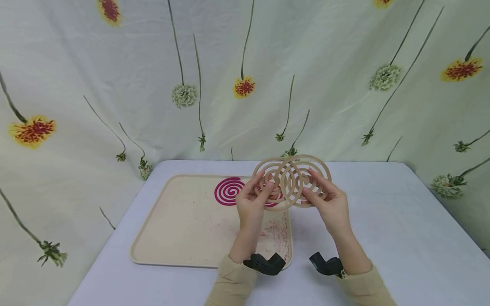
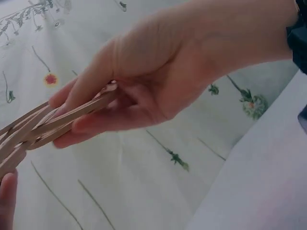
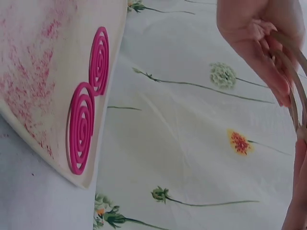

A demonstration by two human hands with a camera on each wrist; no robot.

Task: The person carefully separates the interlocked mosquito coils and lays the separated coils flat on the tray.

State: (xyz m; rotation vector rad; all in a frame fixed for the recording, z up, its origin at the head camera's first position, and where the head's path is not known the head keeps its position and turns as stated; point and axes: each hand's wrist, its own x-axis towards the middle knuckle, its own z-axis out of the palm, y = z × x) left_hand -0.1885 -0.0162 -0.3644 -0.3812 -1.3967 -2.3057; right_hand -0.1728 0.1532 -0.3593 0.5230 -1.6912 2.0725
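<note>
Two tan mosquito coils overlap in front of me, raised over the tray's right end. My left hand (image 1: pixel 250 206) pinches the left coil (image 1: pixel 281 208) between thumb and fingers. From the other side, my right hand (image 1: pixel 334 208) holds the right coil (image 1: pixel 314 157) by its outer turns, thumb in front. Their rings cross in the middle, between the two hands. In the left wrist view the tan coils (image 2: pixel 62 119) appear nearly edge-on. A pink mosquito coil (image 1: pixel 230 191) lies at the tray's back edge; a second pink coil (image 3: pixel 81 129) is partly hidden behind my left hand in the head view.
The shallow cream tray (image 1: pixel 191 225) lies on the left and middle of a white-covered table (image 1: pixel 383 238). Pinkish-red crumbs (image 1: pixel 276 231) dust its right side. A flower-printed cloth (image 1: pixel 325 51) hangs behind the table. Both wrists wear black camera mounts (image 1: pixel 266 264).
</note>
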